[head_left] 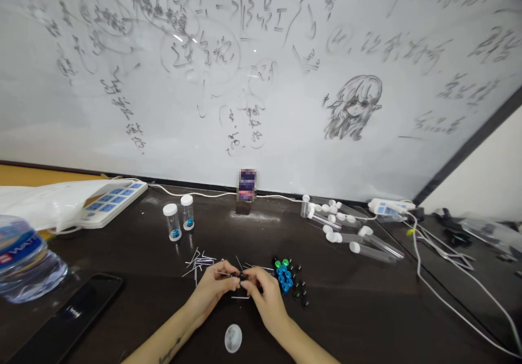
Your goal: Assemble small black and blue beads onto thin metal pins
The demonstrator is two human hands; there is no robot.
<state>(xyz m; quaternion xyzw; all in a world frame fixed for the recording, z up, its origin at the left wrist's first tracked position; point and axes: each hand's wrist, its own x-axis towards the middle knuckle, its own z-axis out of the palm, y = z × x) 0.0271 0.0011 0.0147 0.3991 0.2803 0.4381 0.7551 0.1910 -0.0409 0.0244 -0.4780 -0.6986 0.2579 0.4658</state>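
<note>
My left hand [212, 284] and my right hand [265, 294] meet low in the middle of the view, both closed in a pinch. Between their fingertips is a small black part [240, 276], mostly covered by the fingers; its exact kind cannot be made out. Bent thin metal rods [199, 262] lie loose beyond my left hand, and a single rod [240, 297] rests below the fingertips. Beside my right hand sit small blue wheel-like pieces [284, 278], green ones [281, 264] and several small black pieces [300, 288]. Nearer me lies a round translucent cap or dish [233, 338].
Two clear vials [172, 224] with white lids hold blue pieces. Capped clear tubes [375, 244] lie at the right, near a white power strip [391, 207] and cables. At the left are a water bottle [28, 266], a phone [69, 318] and a larger power strip [114, 204]. A whiteboard [285, 152] stands behind.
</note>
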